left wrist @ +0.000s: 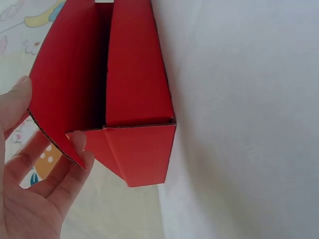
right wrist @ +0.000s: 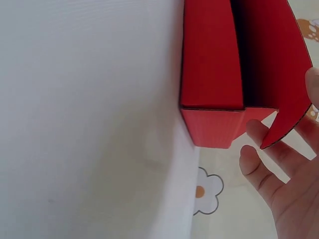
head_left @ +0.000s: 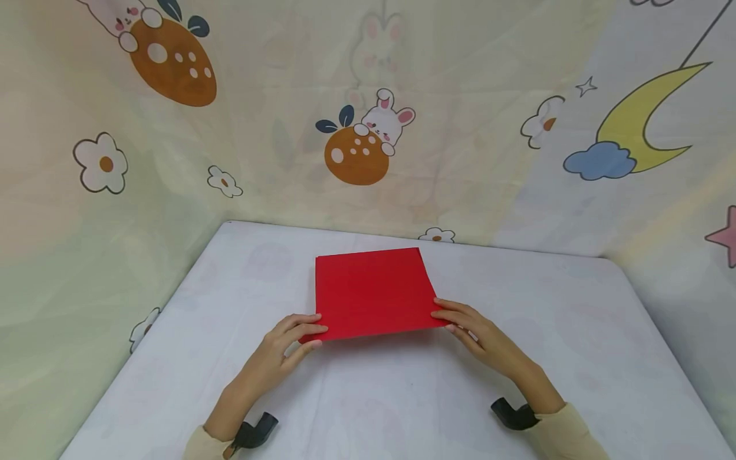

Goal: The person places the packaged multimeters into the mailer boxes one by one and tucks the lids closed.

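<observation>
A red cardboard box [head_left: 374, 294] lies on the white table. Both wrist views show its lid [left wrist: 70, 74] lifted partway, with a dark gap between it and the box's front wall [right wrist: 212, 59]. My left hand [head_left: 276, 354] holds the lid's near left corner, thumb at the front edge and fingers around the side flap. At the near right corner, my right hand [head_left: 489, 338] holds the lid in much the same way, fingertips at the side flap [right wrist: 284, 127]. The lid hides the inside of the box from the head view.
The white table [head_left: 374, 409] runs back to a patterned cloth backdrop [head_left: 259, 76] with bunnies, flowers and a moon. Dark wrist-worn devices [head_left: 514, 415] sit on both forearms near the cream sleeves [head_left: 566, 434].
</observation>
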{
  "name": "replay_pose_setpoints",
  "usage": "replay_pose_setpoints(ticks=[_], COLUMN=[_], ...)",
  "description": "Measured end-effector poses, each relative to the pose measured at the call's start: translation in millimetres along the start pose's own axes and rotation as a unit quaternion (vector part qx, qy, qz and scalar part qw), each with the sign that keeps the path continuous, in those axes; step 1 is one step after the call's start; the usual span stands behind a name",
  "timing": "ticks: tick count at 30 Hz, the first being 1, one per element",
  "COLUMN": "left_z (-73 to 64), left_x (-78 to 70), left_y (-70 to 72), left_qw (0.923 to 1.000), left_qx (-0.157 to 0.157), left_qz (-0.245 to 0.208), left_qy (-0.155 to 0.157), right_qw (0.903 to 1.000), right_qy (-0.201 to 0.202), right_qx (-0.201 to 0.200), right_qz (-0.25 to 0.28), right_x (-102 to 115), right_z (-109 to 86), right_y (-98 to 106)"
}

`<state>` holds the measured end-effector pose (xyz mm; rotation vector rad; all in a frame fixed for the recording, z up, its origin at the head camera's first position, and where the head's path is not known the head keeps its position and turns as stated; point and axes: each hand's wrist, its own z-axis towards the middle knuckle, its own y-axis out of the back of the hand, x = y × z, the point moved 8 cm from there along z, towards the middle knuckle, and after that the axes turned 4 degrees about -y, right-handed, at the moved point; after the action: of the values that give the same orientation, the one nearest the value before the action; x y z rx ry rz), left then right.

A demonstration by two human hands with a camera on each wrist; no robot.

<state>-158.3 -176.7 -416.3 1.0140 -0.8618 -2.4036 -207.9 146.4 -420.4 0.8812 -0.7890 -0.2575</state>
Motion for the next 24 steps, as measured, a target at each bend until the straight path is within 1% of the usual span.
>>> replay_pose_setpoints(ticks=[5, 9, 14, 20, 24], left_z=[-2.9, -5.9, -10.7, -13.0, -16.0], left_x=[1.5, 2.3, 4.6, 6.1, 8.1], left_y=[-4.2, -7.6, -12.3, -14.4, -17.9], left_qw=[1.0000, 0.9999, 0.9996, 0.9991, 0.9981], left_qx=[0.007, 0.014, 0.025, 0.026, 0.029], left_qz=[-0.003, 0.003, 0.005, 0.005, 0.003], left_qy=[-0.006, -0.005, 0.013, 0.033, 0.054], right_qw=[1.0000, 0.9999, 0.9996, 0.9993, 0.9989], right_qy=[0.001, -0.011, -0.021, -0.016, -0.030], right_qx=[0.002, 0.009, 0.018, 0.023, 0.030], right_qz=[0.007, 0.008, 0.004, 0.023, 0.022], right_x=[-4, -7, -10, -13, -17], right_z=[-4.1, -7.0, -10.5, -13.0, -14.4], right_y=[-5, -9, -15, -20, -23])
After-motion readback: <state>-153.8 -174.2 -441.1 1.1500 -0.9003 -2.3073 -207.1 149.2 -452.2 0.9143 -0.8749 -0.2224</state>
